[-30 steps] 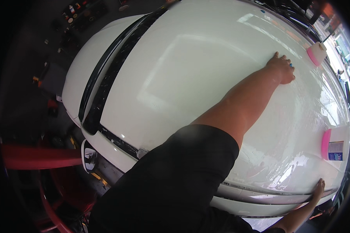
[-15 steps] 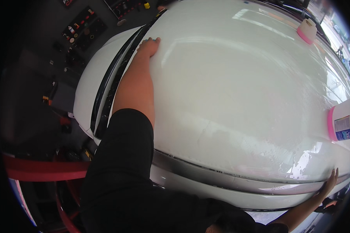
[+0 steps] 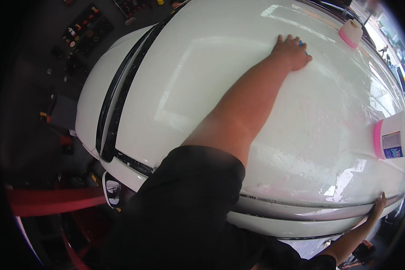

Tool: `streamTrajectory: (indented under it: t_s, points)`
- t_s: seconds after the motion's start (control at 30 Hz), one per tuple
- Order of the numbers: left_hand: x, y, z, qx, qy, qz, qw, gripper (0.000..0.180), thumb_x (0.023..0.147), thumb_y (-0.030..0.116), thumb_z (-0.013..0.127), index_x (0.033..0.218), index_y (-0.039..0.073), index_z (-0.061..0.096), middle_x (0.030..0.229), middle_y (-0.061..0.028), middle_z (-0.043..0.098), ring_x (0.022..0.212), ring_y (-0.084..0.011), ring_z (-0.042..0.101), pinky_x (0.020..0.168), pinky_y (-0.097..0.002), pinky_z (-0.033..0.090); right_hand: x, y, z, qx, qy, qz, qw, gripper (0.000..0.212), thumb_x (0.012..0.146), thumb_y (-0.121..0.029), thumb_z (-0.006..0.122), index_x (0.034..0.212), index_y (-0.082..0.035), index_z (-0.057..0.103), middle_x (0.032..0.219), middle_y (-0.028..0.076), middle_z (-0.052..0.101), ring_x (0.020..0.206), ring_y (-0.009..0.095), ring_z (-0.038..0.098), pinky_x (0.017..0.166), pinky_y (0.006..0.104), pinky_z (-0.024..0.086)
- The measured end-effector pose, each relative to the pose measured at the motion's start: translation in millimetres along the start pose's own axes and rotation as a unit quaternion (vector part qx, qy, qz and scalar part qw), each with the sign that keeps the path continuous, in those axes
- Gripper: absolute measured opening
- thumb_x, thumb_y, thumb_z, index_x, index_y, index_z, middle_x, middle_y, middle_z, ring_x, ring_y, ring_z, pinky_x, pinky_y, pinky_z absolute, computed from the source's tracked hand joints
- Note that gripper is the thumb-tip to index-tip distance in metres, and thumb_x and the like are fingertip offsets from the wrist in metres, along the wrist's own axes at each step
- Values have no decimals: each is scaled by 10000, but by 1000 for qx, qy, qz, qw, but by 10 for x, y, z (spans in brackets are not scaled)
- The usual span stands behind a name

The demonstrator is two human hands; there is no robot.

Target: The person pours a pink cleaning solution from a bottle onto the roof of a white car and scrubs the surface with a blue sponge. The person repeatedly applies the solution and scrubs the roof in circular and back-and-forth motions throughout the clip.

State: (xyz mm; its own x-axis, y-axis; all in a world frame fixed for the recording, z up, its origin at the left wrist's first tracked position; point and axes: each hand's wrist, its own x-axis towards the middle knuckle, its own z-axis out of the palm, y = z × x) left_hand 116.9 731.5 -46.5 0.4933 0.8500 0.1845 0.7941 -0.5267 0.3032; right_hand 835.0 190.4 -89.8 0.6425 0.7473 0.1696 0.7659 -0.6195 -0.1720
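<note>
My left hand (image 3: pixel 292 53) lies on the far part of a wet white car roof (image 3: pixel 202 85). Its fingers are spread over a small blue piece (image 3: pixel 302 44), pressed against the paint; most of it is hidden under the hand, so its kind cannot be made out. At the near right edge of the roof, the fingers of my right hand (image 3: pixel 380 206) are stretched out against the side, with nothing seen in them. Nearest to that hand stands a large whitish container with a pink lower part (image 3: pixel 390 137). A smaller white and pink container (image 3: pixel 351 33) stands farther off, right of my left hand.
Black trim (image 3: pixel 128 85) borders the windscreen end at the left. Below it a side mirror (image 3: pixel 114 191) sticks out, close to a red beam (image 3: pixel 58 201). Wall shelves (image 3: pixel 87 28) with bottles and tools are at the far left. Water drops and streaks cover the right side of the roof.
My left hand has swept right across the roof from the trim at the left, with the blue piece under it. My right hand stays at the roof edge. The side mirror now shows.
</note>
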Motion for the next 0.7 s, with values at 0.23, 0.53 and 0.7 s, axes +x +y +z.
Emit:
streamTrajectory:
  t_s: [0.23, 0.53, 0.7]
  points:
    - [-1692, -3659, -1059, 103, 35, -396, 912, 724, 1079, 608, 339, 1615, 123, 393, 1661, -196, 379, 1538, -379, 358, 1248, -563, 287, -190, -729, 350, 302, 62, 84, 948, 589, 898, -94, 419, 1453, 13, 587, 1458, 153, 565, 1138, 230, 523, 1011, 342, 410]
    - [-505, -1724, -639, 92, 11, -245, 965, 809, 1032, 659, 428, 1614, 98, 389, 1690, -185, 326, 1561, -414, 289, 1266, -562, 229, -268, -830, 137, 261, 122, 92, 953, 684, 833, -63, 446, 1506, -39, 568, 1484, 181, 518, 1135, 234, 557, 986, 342, 439]
    - [-242, 1159, 249, -4, -62, 114, 992, 786, 1050, 638, 403, 1648, 131, 347, 1731, -135, 262, 1608, -361, 193, 1305, -529, 117, -41, -910, 27, 166, 47, 87, 981, 675, 845, -110, 451, 1505, -31, 567, 1673, 237, 350, 1602, 329, 228, 1267, 390, 181]
